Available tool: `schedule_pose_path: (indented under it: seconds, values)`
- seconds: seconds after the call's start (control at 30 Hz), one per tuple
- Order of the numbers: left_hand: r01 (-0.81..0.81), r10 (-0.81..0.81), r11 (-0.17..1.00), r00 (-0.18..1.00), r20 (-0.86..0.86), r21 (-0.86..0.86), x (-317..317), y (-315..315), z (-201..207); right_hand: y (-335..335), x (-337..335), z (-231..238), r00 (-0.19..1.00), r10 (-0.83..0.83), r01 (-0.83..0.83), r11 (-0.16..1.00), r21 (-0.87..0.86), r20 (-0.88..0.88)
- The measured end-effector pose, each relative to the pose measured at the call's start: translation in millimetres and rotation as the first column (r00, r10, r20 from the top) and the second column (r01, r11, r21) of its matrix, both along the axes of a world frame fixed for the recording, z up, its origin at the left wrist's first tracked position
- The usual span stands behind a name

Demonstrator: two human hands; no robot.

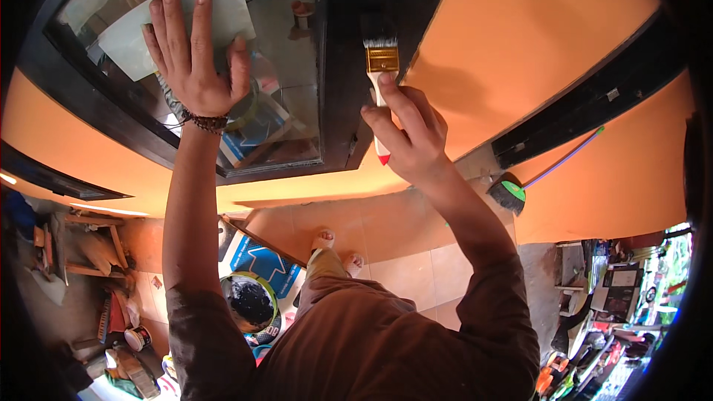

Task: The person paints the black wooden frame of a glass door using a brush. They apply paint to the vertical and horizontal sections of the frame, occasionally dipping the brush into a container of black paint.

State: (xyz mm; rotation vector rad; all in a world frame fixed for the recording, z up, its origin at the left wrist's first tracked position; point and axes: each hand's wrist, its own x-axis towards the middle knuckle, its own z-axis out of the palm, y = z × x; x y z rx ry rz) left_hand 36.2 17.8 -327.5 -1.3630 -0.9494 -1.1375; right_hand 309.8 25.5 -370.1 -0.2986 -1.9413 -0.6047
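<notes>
My left hand point(197, 67) lies flat with fingers spread, pressing a pale sheet of paper or card point(230, 11) against the glass pane point(293, 89) of a dark-framed window. A braided bracelet point(206, 122) circles that wrist. In my right hand point(416, 130) is a paintbrush point(382, 59), its white handle tipped red and its ferrule brassy. The fingers close round the handle, and the bristles point away from me, against the dark window frame point(356, 0). Whether the bristles touch the frame along their whole width I cannot tell.
Orange wall point(520, 22) surrounds the window. Below, a round tub of black paint point(251, 303) stands by a blue-and-white printed board point(264, 263), close to my legs. A broom point(511, 193) leans at the right. Wooden furniture point(96, 252) and clutter line the left; more clutter point(594, 341) fills the lower right.
</notes>
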Motion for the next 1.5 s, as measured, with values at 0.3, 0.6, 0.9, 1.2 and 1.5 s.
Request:
schedule_pose_path:
  seconds: [0.3,0.6,0.9,1.2,1.5]
  values:
    - [-0.006,0.006,1.0,1.0,0.015,0.004,-1,0,-3,-13,-6,-26,1.0,0.021,-0.019,0.985,-0.171,0.007]
    - [-0.007,0.007,1.0,1.0,0.002,0.014,-3,0,-1,-42,10,-13,0.984,0.111,-0.037,0.896,-0.443,0.142]
    - [0.004,-0.004,1.0,1.0,0.023,0.004,-2,-4,-3,-21,34,80,0.919,0.131,-0.053,0.976,-0.213,0.372]
    - [0.029,-0.029,0.999,0.999,0.027,0.014,-2,-1,-2,4,24,99,0.959,0.067,-0.084,0.995,0.053,0.276]
    - [0.029,-0.03,0.999,0.999,0.044,0.016,-2,-1,-4,-28,36,93,0.996,0.03,-0.038,0.993,0.111,0.078]
